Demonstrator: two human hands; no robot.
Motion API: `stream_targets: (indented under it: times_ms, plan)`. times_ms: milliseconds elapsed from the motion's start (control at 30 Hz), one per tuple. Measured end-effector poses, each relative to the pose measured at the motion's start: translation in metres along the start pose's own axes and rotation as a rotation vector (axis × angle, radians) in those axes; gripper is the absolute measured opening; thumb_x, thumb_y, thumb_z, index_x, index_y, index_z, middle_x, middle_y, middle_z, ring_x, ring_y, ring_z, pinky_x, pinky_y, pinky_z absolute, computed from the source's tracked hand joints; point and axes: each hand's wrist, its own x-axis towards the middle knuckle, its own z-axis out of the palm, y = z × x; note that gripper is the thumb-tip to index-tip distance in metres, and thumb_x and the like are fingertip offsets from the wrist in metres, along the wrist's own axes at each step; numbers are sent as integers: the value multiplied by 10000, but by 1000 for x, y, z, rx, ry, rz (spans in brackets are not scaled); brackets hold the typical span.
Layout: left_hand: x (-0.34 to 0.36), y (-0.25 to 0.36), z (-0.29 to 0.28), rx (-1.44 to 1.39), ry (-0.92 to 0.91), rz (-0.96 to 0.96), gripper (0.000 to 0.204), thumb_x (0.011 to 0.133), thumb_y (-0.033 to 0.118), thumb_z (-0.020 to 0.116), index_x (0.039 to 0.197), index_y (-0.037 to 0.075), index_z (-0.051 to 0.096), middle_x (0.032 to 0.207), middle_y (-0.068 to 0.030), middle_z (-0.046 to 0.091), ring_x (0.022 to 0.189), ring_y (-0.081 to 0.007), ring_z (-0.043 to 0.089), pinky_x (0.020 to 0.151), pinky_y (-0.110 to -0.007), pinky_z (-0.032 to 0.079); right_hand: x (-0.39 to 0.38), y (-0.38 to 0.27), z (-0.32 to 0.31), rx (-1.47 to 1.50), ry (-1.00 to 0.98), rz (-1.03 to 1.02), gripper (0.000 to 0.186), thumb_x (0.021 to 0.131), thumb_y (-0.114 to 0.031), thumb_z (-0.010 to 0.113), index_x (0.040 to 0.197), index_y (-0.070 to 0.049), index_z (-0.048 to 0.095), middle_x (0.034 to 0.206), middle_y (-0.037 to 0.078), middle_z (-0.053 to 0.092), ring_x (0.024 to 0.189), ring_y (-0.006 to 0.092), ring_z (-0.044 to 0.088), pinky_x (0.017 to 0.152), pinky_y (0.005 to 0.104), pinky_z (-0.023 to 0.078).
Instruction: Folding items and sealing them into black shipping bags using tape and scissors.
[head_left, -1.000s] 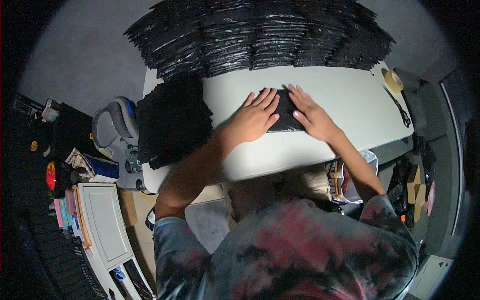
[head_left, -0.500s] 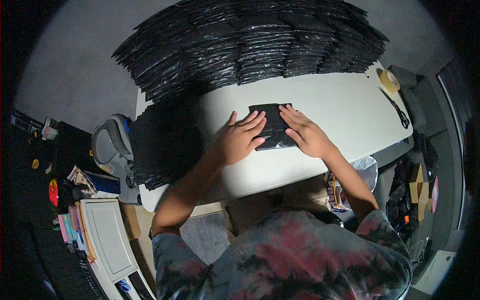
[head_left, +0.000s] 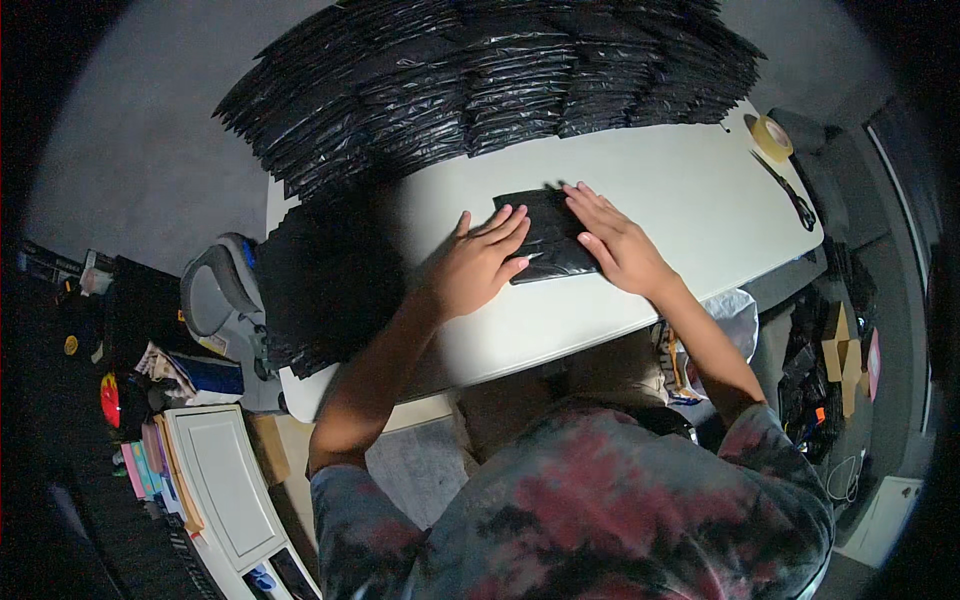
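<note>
1. The hands were both unclenched, grasping nothing: the left hand (head_left: 480,265) had its fingertips and thumb at the packet's nine o'clock edge, the right hand (head_left: 625,250) lay along its three o'clock edge, fingers outstretched. How hard they pressed, I could not tell.
2. The flat black packet (head_left: 553,240) (glossy, perhaps plastic) lay on the white desk (head_left: 680,180) between them, a crease running across its six o'clock part.
3. Over the last second the hands had moved apart, the left one sliding toward nine o'clock, so that more of the packet's face showed between them. That suggested the pressing was well along, with the sheet lying fairly flat.
4. From the packet, tall rows of black packets (head_left: 515,80) stood at twelve o'clock, and a dark pile (head_left: 330,280) sat near nine.
5. The scissors (head_left: 805,212) lay at three o'clock, the tape roll (head_left: 773,138) near two, both untouched.
</note>
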Motion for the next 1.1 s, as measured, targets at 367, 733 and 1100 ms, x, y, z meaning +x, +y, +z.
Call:
stream_targets:
  times_ms: [367,733,1100]
  plan:
    - [4,-4,1,-79,-8,21,553,1057,314,500,1539,60,407,1646,-107,330,1523,-298,304,1190,-647,228,-9,1,-2,36,-1,50,438,984,-153,585,1402,-21,578,1488,135,546,1427,330,459,1218,457,321]
    - [4,-10,-9,-221,-50,-3,526,1034,152,410,1558,109,399,1635,-144,346,1523,-335,303,1217,-622,168,-5,13,7,77,12,-11,341,990,-117,551,1302,-50,671,1477,76,569,1410,260,490,1186,445,365]
    - [3,-6,-7,-300,-23,-19,620,994,289,611,1560,137,409,1651,-115,319,1545,-311,248,1230,-625,111,-3,11,6,55,71,-12,321,917,-13,580,1213,-5,705,1405,128,620,1356,307,547,1160,447,405]
